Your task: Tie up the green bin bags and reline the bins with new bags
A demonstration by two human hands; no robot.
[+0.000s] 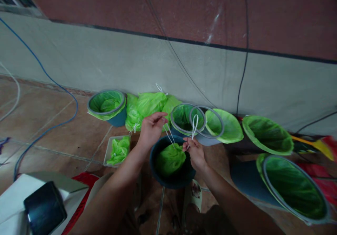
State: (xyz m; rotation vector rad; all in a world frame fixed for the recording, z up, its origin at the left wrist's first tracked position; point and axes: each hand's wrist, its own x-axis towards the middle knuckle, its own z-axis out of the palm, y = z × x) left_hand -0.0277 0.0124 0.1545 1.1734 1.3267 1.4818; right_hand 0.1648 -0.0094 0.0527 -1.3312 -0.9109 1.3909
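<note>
A green plastic bag [170, 159], gathered at its top, sits inside a dark blue bucket [155, 172] on the floor in front of me. White drawstrings [170, 134] run up from the bag's neck. My left hand [153, 127] pinches one string above the bucket's left side. On the right, my right hand [195, 151] is closed on a looped white string [194, 124] beside the bucket's rim. Whether that loop joins the same bag is hard to see. Two grey rings [222, 126] overlap just beyond my hands.
Tied green bags [147, 105] lean on the wall beside a lined bin [116, 119]. A tray [108, 158] holds folded green bags. Lined bins [265, 133] stand at right, one tilted [244, 179]. A blue cable [42, 135] crosses the floor; boxes [21, 189] are at lower left.
</note>
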